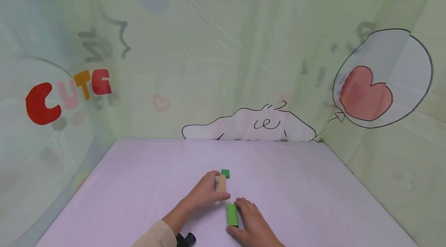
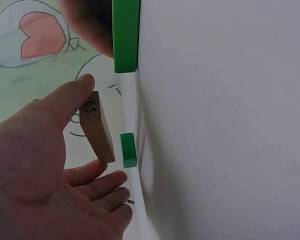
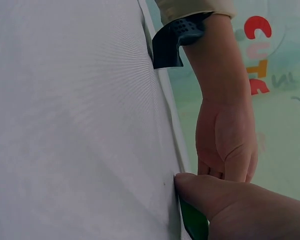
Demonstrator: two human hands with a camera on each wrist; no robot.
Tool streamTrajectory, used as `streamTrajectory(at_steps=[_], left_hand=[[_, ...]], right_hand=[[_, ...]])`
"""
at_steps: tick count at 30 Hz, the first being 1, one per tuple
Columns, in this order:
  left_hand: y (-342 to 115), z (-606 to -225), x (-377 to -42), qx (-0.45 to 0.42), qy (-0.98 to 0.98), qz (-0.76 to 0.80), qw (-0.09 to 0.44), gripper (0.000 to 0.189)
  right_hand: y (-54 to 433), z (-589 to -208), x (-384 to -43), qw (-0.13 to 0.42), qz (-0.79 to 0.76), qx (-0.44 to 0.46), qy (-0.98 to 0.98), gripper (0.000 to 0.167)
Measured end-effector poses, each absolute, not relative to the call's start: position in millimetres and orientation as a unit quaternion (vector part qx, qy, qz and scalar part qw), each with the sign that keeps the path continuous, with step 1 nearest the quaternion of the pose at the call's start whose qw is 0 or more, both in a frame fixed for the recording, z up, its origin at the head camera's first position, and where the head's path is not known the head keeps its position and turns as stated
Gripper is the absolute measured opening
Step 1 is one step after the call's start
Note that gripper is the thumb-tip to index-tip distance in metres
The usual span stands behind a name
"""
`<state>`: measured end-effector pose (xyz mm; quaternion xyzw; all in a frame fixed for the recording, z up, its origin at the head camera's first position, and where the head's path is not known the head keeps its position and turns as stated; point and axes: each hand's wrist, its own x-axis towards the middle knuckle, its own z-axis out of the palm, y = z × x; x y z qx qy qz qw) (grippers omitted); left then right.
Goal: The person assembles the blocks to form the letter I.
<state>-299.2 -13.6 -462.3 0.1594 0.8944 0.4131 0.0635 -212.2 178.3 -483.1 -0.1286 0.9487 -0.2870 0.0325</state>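
My left hand (image 1: 206, 192) pinches a plain wooden block (image 1: 222, 183) lengthwise between thumb and a fingertip, above the table. Dark figures that look like 65 are on the block's end (image 2: 90, 107) in the left wrist view. Just beyond it on the table is a small dark green block (image 1: 225, 173). Nearer to me, my right hand (image 1: 256, 224) holds a longer light green block (image 1: 232, 215) by its two ends, thumb at the near end and fingers at the far one. In the right wrist view, the right thumb (image 3: 205, 192) hides most of this green block (image 3: 194, 220).
A pale cloth covers the table (image 1: 299, 196). Printed curtains (image 1: 195, 65) hang along its back and both sides. A black device (image 1: 186, 240) is on the left wrist, near the beige sleeve (image 1: 158, 235).
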Motion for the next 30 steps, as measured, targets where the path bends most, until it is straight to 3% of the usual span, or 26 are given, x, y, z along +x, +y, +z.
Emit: streamTrajectory(at_steps=[17,30], left_hand=[[-0.7,-462.1,-289.2,0.181,0.894,0.402,0.081,0.092],[6.3,-466.0,-290.9,0.177,0.895,0.4,0.088,0.089]], right_hand=[[177.5,-481.1,-212.5,0.062,-0.315,-0.107,0.941,0.09],[179.1,-479.5,-210.8,0.054,-0.311,-0.1,0.944,0.093]])
